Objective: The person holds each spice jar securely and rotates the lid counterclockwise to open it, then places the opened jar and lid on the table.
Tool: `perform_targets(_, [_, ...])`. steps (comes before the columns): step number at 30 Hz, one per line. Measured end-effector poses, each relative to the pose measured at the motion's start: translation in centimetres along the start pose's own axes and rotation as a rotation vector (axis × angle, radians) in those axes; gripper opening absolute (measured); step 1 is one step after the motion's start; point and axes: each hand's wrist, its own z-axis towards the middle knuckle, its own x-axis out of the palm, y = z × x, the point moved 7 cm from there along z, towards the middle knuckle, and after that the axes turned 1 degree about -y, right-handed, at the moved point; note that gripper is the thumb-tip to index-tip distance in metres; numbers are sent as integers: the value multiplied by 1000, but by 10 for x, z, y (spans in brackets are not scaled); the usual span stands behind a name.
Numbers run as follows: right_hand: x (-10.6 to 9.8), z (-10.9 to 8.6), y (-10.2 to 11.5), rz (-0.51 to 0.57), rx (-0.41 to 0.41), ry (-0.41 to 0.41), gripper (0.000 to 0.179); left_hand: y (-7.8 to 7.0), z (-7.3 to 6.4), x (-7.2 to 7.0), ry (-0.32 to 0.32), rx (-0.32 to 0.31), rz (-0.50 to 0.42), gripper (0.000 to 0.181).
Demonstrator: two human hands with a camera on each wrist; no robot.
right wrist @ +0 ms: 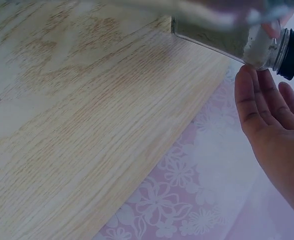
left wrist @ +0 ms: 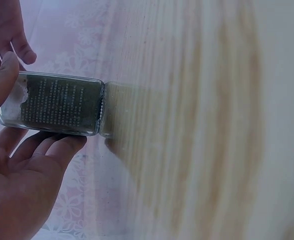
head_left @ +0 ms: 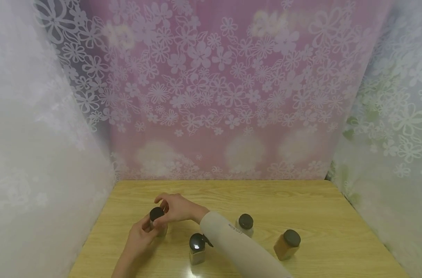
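"Where's that jar sitting, from your side?"

"The clear, glassy jar with the round black cap and dull green contents? Upright towards the left of the pale wood-grain worktop, right between the two hands"

"Which one's got hold of it?"

"The left hand. Its thumb lies on one face, its fingers round the opposite side, so it has a proper grip below the cap"

"And the right hand?"

"Reaching across beside the cap, fingers loosely arched and parted, holding nothing. Whether a fingertip brushes the jar, I can't tell"

"Anything close by?"

"A squarish, black-lidded jar with pale brown contents stands near, in front of the right forearm's whitish sleeve. A dark-lidded jar with orange-brown contents is well apart, over to the right"
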Motion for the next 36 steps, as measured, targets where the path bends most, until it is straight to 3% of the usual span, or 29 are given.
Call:
perform_targets(7, [-1,0,2,2,-36,-10,42,1,1,0,1,-7,16,60])
perform_targets(12, [-2,0,4,-23,-53,17,47,1,0,1,32,7,7,61])
perform_targets(17, [-1,0,2,-8,-12,5,61,0,0,0,28,17,9,58])
perform_targets(20, [-1,0,0,4,4,-16,56,1,0,-1,22,5,12,59])
perform_targets(24, [-1,0,2,-17,-36,-9,44,2,0,-1,18,-5,21,62])
perform_targets(28, [-1,0,4,-22,-62,16,50,1,0,-1,27,1,12,61])
perform_targets(32, [0,1,2,-19,-38,13,58,0,0,-1,16,9,8,60])
perform_targets(36, [1,1,1,-34,-25,-10,55,1,1,-1,1,1,5,61])
